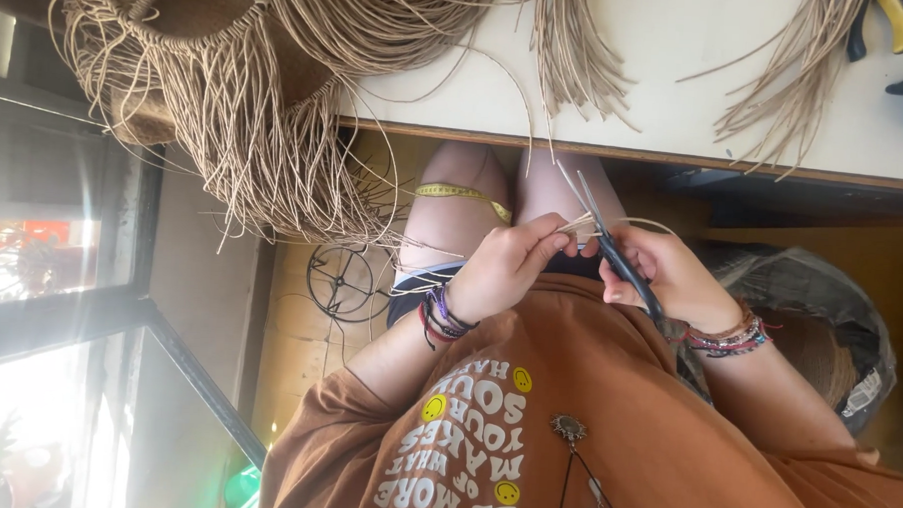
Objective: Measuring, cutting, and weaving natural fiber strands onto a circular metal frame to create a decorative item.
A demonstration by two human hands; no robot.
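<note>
My left hand [506, 271] pinches a thin bundle of tan cord strands [581, 225] over my lap. Just to its right, my right hand [676, 277] grips dark-handled scissors [612, 252]. Their slim blades [577, 188] are slightly parted and point up towards the table edge, crossing the strands between the two hands. Both wrists carry several beaded bracelets. I am seated, in a brown printed shirt with a pendant.
A white table [678, 82] holds loose tan cord bundles [579, 48] and yellow-handled pliers [885, 24]. A half-woven basket with long hanging cords [237, 106] stands at the left. A yellow tape measure [464, 192] lies across my thigh. A round wire frame [339, 280] is on the floor, a plastic-lined bin [830, 317] at the right.
</note>
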